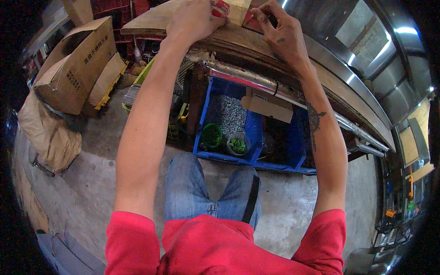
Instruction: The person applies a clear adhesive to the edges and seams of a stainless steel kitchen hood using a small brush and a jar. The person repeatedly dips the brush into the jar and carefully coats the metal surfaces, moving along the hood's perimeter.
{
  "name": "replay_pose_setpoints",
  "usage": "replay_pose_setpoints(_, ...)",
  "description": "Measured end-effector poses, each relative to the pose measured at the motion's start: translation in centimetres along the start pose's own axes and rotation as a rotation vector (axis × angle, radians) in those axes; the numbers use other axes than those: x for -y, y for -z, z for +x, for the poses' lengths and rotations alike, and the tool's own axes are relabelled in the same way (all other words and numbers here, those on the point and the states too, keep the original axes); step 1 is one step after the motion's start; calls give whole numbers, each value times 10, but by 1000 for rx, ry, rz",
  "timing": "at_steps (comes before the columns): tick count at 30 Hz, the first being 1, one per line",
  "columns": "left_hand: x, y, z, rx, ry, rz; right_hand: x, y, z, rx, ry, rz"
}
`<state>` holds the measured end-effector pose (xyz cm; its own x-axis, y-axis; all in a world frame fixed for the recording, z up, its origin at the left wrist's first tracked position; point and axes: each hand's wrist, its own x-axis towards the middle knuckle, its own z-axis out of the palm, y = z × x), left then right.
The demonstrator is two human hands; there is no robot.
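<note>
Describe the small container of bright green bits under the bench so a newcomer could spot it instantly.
Start at the wooden bench and look below it to the blue plastic crate on the concrete floor. At the crate's near edge two round tubs sit side by side; it is the right-hand, clear tub of bright green pieces, next to a solid dark-green tub.

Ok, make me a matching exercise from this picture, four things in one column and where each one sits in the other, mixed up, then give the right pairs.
Things:
1. left hand
2. blue crate
3. open cardboard box
4. small green tub

Places:
A. on the floor to the person's left
B. inside the crate, near its front left corner
C. on the wooden bench top, beside a small red-and-tan package
D. under the bench, beyond the knees

Pairs: 1-C, 2-D, 3-A, 4-B
</note>
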<state>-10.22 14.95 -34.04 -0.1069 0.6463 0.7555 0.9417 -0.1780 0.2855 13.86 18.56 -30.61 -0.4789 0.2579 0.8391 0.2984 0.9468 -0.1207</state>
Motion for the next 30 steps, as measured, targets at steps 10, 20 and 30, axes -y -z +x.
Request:
replay_pose_setpoints(10, 1, -1, 1, 20, -1, -35, -4, -1, 0, 8, 12, -31)
replay_pose_setpoints(20, 0, 3, 0, 54, -4, -2, -6, 0, -2, 38, -3, -33)
replay_pose_setpoints(30, -1, 5, 1, 59, 0, -62, -12, -3, 0, 26, 65, -46)
